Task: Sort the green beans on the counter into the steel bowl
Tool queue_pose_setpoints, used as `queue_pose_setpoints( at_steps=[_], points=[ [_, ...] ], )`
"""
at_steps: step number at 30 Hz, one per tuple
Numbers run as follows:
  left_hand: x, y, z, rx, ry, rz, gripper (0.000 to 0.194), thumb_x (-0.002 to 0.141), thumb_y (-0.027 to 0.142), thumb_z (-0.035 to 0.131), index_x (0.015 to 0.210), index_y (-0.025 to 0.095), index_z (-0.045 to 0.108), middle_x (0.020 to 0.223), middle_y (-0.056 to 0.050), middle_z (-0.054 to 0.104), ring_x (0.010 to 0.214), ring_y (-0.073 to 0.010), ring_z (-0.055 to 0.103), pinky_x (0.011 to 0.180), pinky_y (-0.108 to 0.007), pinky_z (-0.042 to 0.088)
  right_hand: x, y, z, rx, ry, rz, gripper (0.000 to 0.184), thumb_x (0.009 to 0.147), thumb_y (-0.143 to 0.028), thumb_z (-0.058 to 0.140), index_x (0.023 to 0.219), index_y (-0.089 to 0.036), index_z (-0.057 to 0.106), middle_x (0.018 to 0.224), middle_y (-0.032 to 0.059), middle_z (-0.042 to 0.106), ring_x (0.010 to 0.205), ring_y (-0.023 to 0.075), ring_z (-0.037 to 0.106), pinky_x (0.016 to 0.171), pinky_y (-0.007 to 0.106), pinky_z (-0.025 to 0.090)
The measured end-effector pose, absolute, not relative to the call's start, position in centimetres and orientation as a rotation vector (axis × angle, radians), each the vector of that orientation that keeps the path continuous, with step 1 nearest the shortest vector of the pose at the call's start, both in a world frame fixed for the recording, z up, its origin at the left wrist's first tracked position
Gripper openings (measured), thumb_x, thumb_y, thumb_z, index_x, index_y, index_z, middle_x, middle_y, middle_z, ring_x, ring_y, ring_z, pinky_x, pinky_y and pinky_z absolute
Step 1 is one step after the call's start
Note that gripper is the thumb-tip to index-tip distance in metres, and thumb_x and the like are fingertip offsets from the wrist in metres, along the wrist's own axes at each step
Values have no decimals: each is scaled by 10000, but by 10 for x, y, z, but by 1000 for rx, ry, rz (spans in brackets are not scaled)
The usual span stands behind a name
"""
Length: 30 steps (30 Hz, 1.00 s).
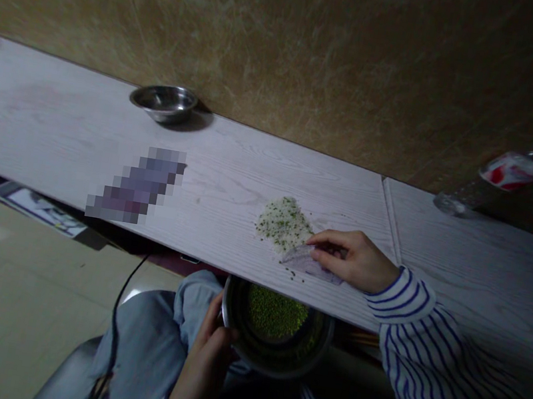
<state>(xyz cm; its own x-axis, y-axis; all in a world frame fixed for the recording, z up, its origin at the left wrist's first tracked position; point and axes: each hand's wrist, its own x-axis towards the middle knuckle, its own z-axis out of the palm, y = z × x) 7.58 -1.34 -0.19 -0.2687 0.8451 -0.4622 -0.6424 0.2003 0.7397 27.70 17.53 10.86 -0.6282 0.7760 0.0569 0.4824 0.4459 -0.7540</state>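
My left hand (212, 353) grips the rim of a metal bowl (317, 356) just below the table's front edge. Green beans (276, 312) cover the bottom of that bowl. Over the tabletop, my right hand (351, 259) pinches a thin, translucent purplish sheet (311, 264), whose exact kind I cannot make out. The sheet's left edge touches or nearly touches a pile of white grains mixed with green beans (284, 221). A few loose beans lie between the pile and the table edge.
A second metal bowl (164, 104) stands against the wall at the back left. On the table (230, 173) lies a pixelated, blurred-out object (140, 186). A clear plastic bottle (511, 172) leans at the right. A black cable (117, 311) hangs beside my leg.
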Motion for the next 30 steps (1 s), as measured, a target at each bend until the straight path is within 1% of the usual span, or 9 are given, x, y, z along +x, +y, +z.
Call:
queue_pose_setpoints(
  at_steps=[3,8,10,15,20,22,25,28,30],
  points=[
    [76,-13,3,178,1115,1419,708,717,227,649,1422,284,604,1316,-57,679,1153,-310,632,923,-434,556,279,175,109,-1071,-2290,1050,238,861,-296,660,1003,-160,793,676,19,688,583,140,593,565,280,469],
    [71,-12,1,259,1137,1397,716,695,256,679,1408,276,618,1351,-71,666,1206,-343,610,902,-421,561,274,175,107,-1077,-2297,977,270,867,-284,653,1046,-153,806,728,43,725,633,156,614,589,294,472],
    [72,-13,1,242,1126,1401,717,700,257,674,1414,284,611,1359,-67,662,1197,-337,613,889,-417,563,273,176,108,-1062,-2330,981,274,873,-283,651,1050,-149,810,735,47,737,630,153,611,593,294,472],
    [75,-14,10,162,1103,1411,725,705,223,662,1424,284,598,1281,-62,696,1108,-309,644,855,-415,571,273,177,110,-1066,-2352,954,274,882,-300,659,1059,-165,818,805,63,784,663,163,652,606,292,488],
    [74,-14,11,174,1112,1437,686,699,220,658,1381,296,641,1320,-57,681,1187,-318,615,883,-406,560,268,173,110,-1054,-2362,920,263,880,-289,653,1053,-192,826,917,76,819,731,177,703,654,298,531],
    [73,-15,10,167,1099,1437,697,709,220,657,1400,302,621,1332,-56,678,1181,-313,617,872,-400,560,271,169,109,-1066,-2354,927,260,875,-288,651,1046,-195,825,893,71,817,706,175,700,638,295,534],
    [72,-16,10,166,1097,1427,720,718,216,657,1429,297,588,1329,-60,684,1100,-293,643,809,-371,561,282,161,106,-1184,-2244,868,285,878,-313,633,1046,-172,815,769,65,784,602,172,664,562,294,514],
    [72,-16,10,172,1098,1428,705,725,211,652,1423,283,588,1287,-56,707,958,-251,658,770,-355,555,288,150,102,-1331,-2103,845,320,876,-326,619,1069,-140,794,647,51,731,537,181,653,509,294,500],
    [72,-17,11,168,1089,1430,693,726,214,659,1413,281,595,1234,-48,725,852,-219,646,775,-365,558,286,142,98,-1393,-2040,878,318,877,-327,617,1073,-139,782,646,49,726,527,184,667,493,289,500]
  ],
)
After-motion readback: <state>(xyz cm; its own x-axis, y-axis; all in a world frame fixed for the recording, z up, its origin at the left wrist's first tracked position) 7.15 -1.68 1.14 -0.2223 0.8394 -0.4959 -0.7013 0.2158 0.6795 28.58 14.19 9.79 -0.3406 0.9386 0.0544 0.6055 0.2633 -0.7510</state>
